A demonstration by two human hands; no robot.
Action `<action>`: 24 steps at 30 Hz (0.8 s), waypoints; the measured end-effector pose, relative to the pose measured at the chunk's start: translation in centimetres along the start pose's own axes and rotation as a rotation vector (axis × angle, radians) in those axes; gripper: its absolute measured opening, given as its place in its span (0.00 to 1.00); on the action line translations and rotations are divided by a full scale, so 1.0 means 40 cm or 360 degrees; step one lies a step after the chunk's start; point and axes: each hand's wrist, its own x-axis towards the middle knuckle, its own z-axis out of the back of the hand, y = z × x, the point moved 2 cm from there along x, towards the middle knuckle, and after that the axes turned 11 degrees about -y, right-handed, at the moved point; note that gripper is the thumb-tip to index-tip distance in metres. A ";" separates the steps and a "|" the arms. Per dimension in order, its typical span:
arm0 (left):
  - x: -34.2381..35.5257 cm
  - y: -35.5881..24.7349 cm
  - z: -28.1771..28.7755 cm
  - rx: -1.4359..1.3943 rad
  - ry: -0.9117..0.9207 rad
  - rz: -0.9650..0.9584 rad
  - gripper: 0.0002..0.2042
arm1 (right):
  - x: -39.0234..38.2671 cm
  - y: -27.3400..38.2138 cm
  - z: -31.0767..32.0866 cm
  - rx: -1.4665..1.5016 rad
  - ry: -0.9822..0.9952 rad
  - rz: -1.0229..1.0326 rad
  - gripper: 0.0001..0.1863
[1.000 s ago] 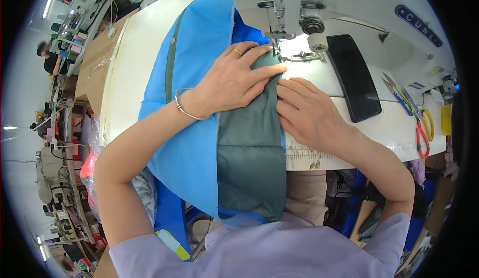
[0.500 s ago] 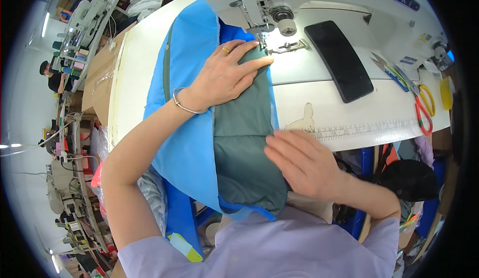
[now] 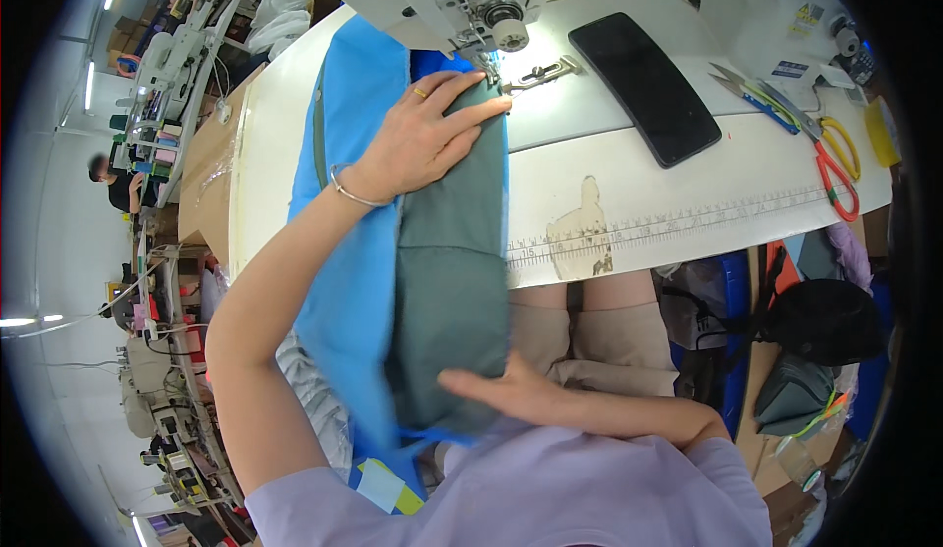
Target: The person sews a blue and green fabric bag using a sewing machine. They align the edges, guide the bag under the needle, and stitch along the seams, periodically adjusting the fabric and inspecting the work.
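Observation:
A sewn fabric piece, with a dark green panel [image 3: 452, 297] beside bright blue cloth [image 3: 339, 297], runs from under the sewing machine [image 3: 432, 2] down to my lap. My left hand [image 3: 422, 139], wearing a ring and bracelet, lies flat on the far end. Its fingers are spread, and the index and middle fingertips are close to the presser foot [image 3: 491, 71]. Near the lower right edge, my right hand [image 3: 506, 390] holds the green panel, thumb on top and the other fingers hidden beneath. The seam edge lies along the panel's right side.
Right of the needle area are a metal seam guide [image 3: 540, 74] and a black phone [image 3: 645, 88]. Scissors [image 3: 786, 115] with red and yellow handles lie farther right, near a yellow tape roll [image 3: 881, 130]. A printed ruler strip [image 3: 678, 218] follows the table's front edge.
My right hand has moved down and toward me along the panel's edge, taking hold near its lower end. The panel now lies straighter. My left hand stays pressed beside the presser foot.

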 end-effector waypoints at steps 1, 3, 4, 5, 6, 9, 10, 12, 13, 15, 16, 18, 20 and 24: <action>-0.001 0.006 0.002 -0.0023 0.0037 -0.0008 0.22 | -0.014 0.005 -0.021 0.0236 0.0300 -0.0256 0.38; 0.003 0.016 0.008 -0.0064 0.0108 -0.0026 0.22 | -0.027 -0.049 -0.046 0.0400 0.0209 -0.0245 0.34; 0.005 0.016 0.008 -0.0067 0.0117 -0.0015 0.23 | -0.020 -0.070 -0.033 0.0306 0.0191 -0.0196 0.33; 0.003 0.014 0.010 -0.0066 0.0128 0.0002 0.23 | -0.015 -0.093 -0.010 0.0211 0.0179 -0.0149 0.32; 0.002 0.011 0.012 -0.0064 0.0143 0.0015 0.23 | -0.012 -0.100 0.009 0.0121 0.0168 -0.0099 0.31; 0.002 -0.017 0.016 -0.0021 0.0188 0.0120 0.23 | -0.017 -0.101 0.051 -0.0137 0.0184 -0.0095 0.29; 0.004 -0.031 0.019 0.0026 0.0183 0.0123 0.24 | -0.015 -0.108 0.054 -0.0143 0.0182 -0.0092 0.29; 0.010 -0.071 0.036 0.0127 0.0171 0.0141 0.25 | -0.014 -0.132 0.062 -0.0165 0.0190 -0.0091 0.28; -0.003 -0.090 0.043 0.0115 0.0153 0.0146 0.26 | -0.014 -0.135 0.066 -0.0166 0.0190 -0.0077 0.28; -0.027 -0.128 0.052 0.0085 0.0118 0.0140 0.27 | -0.011 -0.138 0.074 -0.0160 0.0180 -0.0039 0.27; -0.039 -0.143 0.056 0.0034 0.0106 0.0171 0.27 | -0.011 -0.134 0.077 -0.0154 0.0173 -0.0005 0.26; -0.058 -0.161 0.073 -0.0051 0.0071 0.0235 0.27 | -0.013 -0.115 0.078 -0.0156 0.0170 0.0069 0.25; -0.061 -0.165 0.079 -0.0077 0.0059 0.0211 0.25 | -0.013 -0.103 0.080 -0.0144 0.0221 0.0106 0.23; -0.061 -0.165 0.082 -0.0144 0.0041 0.0187 0.24 | -0.032 -0.076 0.080 -0.0154 0.0263 0.0105 0.20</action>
